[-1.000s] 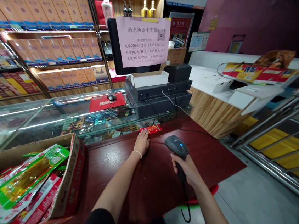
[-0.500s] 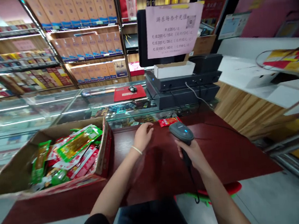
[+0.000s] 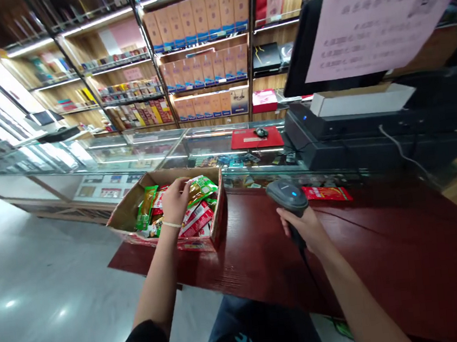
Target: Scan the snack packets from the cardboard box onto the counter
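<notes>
My right hand is wrapped round the handle of a dark grey barcode scanner, which shows a small blue light on top. Over the cardboard box at the left, my left hand reaches in with loosely bent fingers, beside a green-and-yellow snack packet. Whether the fingertips touch that packet I cannot make out. More snack packets lie in the box, among them a red-and-white packet and another green packet. A flat red packet rests on the table just behind the scanner.
The box stands on a dark red table. Behind it runs a glass display counter with a mouse on a red mat. A monitor bearing a pink sign rises at the right. A cable crosses the table.
My view has turned to the left. My left hand has moved left from the middle of the table to over the box of packets. The right hand still holds the scanner.
</notes>
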`<state>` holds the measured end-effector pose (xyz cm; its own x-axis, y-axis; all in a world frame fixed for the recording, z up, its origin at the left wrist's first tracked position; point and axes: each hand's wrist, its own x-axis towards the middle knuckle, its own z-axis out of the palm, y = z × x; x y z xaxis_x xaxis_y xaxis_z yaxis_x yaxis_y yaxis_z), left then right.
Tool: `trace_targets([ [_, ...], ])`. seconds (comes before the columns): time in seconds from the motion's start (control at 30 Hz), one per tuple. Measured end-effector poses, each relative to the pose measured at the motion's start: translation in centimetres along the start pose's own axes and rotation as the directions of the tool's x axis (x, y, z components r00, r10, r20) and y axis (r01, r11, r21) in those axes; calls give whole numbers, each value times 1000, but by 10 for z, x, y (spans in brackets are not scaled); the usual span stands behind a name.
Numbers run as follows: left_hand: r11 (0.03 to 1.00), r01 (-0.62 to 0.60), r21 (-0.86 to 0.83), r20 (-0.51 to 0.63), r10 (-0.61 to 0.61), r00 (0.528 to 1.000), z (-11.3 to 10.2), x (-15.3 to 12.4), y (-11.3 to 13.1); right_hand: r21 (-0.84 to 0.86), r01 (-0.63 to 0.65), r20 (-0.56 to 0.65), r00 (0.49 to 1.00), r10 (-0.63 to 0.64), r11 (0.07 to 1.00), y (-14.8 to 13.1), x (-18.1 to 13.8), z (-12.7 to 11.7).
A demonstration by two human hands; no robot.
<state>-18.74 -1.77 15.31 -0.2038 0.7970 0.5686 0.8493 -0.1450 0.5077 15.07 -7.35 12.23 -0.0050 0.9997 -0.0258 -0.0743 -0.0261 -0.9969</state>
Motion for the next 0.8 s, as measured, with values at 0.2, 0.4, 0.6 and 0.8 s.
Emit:
trace_targets([
  [0.2,996,89,21,-19,-89,996,4,1,-44,14,-43,37,998,43,999,8,10,26],
  [0.4,984,-60,165,240,19,970,21,0,-61,-9,-83,28,996,83,997,15,12,32],
  [0.6,931,49,361,265,-153,952,24,-4,-63,5,-80,33,996,80,997,23,15,28],
  [0.8,960,224,-171,126,-204,971,17,5,-55,-8,-87,45,995,87,996,25,17,29],
])
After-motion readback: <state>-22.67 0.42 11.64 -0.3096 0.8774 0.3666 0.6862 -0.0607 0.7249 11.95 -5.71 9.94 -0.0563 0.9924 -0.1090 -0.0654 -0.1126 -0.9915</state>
